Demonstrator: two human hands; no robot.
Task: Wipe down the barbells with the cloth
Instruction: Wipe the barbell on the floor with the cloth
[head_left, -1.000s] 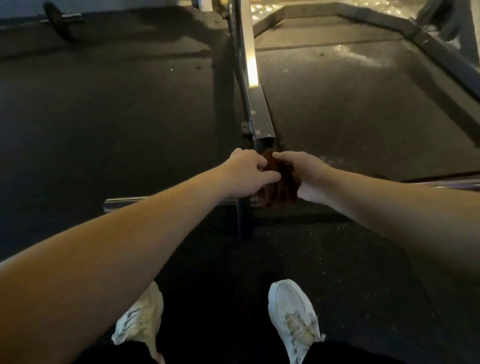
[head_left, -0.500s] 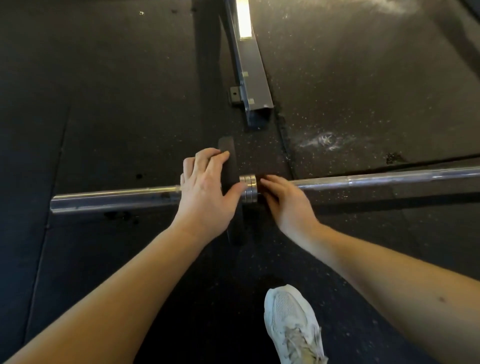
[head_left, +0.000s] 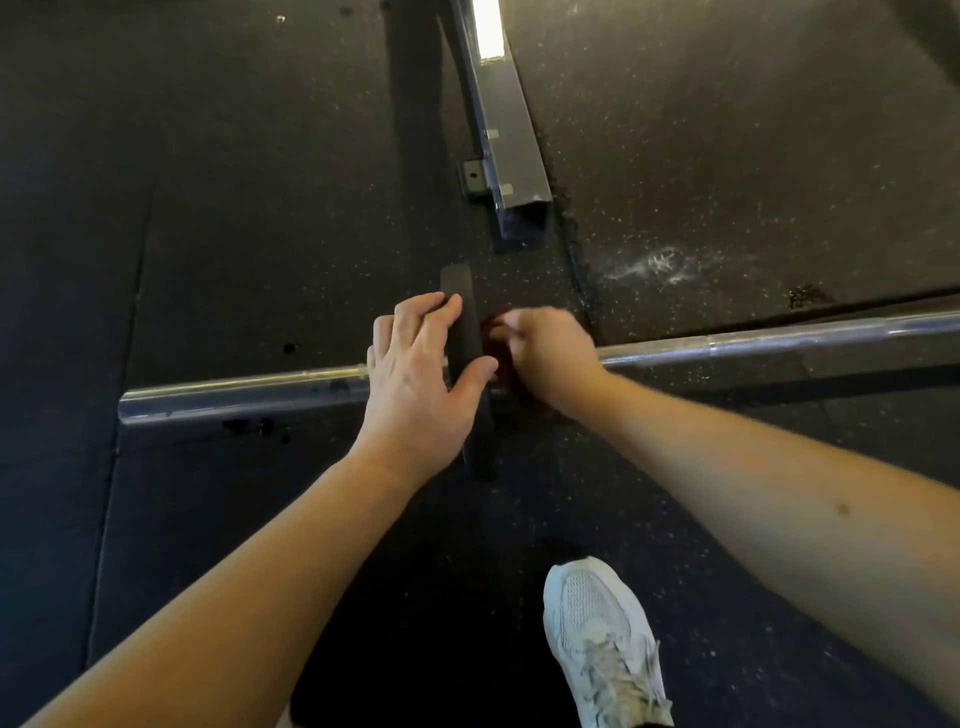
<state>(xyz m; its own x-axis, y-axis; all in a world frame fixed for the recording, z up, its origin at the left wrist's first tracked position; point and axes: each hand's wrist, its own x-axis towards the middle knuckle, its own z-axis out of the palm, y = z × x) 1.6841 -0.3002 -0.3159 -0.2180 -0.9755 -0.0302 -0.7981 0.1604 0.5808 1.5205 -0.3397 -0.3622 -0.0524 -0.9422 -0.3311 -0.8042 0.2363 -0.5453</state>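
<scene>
A chrome barbell (head_left: 779, 340) lies across the black rubber floor, its sleeve end (head_left: 234, 397) at the left. A thin black plate (head_left: 465, 332) stands on edge on the bar. My left hand (head_left: 421, 384) rests over the plate's top edge, fingers spread and thumb on its right face. Just right of the plate, my right hand (head_left: 545, 358) is closed on a dark reddish-brown cloth (head_left: 493, 332) pressed against the bar by the collar. This hand is blurred and hides most of the cloth.
A grey steel rack foot (head_left: 511, 150) runs away from me just beyond the plate, with a bolted bracket (head_left: 474, 179) at its left side. My white shoe (head_left: 602, 639) stands near the bottom. A white chalk smear (head_left: 660, 262) marks the floor at right.
The view dropped toward the bar. My left hand moved from the cloth onto the plate's edge. The right hand now shows the cloth against the bar beside the plate.
</scene>
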